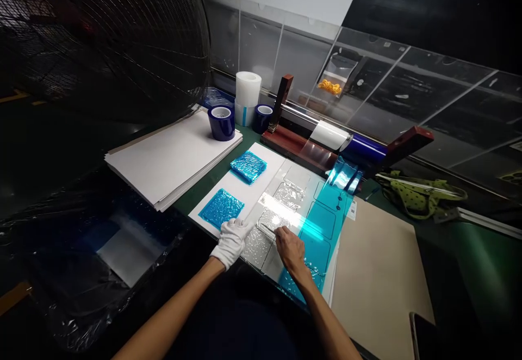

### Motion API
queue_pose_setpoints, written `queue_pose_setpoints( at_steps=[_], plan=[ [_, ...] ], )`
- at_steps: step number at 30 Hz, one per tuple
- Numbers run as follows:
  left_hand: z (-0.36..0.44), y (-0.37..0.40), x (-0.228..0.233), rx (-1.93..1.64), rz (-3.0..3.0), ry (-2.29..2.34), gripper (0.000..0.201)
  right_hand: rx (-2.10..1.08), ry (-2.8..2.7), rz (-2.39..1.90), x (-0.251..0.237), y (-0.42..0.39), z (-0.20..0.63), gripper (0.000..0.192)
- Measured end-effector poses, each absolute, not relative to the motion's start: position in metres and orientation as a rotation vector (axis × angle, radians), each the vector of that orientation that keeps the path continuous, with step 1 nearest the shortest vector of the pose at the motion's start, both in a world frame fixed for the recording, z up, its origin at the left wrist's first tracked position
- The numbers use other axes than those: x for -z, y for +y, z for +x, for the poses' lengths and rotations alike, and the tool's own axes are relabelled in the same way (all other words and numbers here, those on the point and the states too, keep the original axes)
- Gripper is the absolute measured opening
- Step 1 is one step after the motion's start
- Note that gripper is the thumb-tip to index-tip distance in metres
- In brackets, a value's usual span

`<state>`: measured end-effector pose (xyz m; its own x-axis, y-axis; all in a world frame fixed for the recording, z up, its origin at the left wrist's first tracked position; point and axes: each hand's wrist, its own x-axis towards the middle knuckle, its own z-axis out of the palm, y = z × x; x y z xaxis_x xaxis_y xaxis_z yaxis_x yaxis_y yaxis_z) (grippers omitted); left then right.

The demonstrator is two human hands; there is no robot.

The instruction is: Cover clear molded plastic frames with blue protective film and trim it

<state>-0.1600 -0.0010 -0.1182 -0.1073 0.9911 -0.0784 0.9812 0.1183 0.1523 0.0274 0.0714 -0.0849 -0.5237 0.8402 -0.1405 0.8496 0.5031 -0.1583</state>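
My left hand (231,242), in a white glove, presses flat on the near edge of a clear textured sheet (272,214) that lies on a white board (261,160). My right hand (289,247) is bare and pinches the sheet's near edge, fingertips at a shiny square panel. A blue film strip (322,224) runs from a roller holder down under my right wrist. Two blue textured squares lie to the left, one near my glove (221,208), one farther back (248,166).
A stack of white boards (171,159) sits at the left. Blue tape rolls (221,122) and a white roll (248,96) stand behind. A red-brown film dispenser (346,145) crosses the back. A beige board (379,273) lies right, a phone (428,335) at its corner. A large fan (106,39) looms left.
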Motion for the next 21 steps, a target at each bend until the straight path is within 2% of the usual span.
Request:
queue_pose_setpoints(
  at_steps=[10, 21],
  plan=[
    [-0.163, -0.003, 0.112, -0.007, 2.017, 2.138, 0.039, 0.282, 2.622, 1.334, 0.089, 0.087, -0.006, 0.025],
    [-0.168, -0.003, 0.120, -0.068, 2.067, 2.131, 0.041, 0.268, 2.513, 1.357, 0.078, 0.081, 0.075, 0.029]
  ],
)
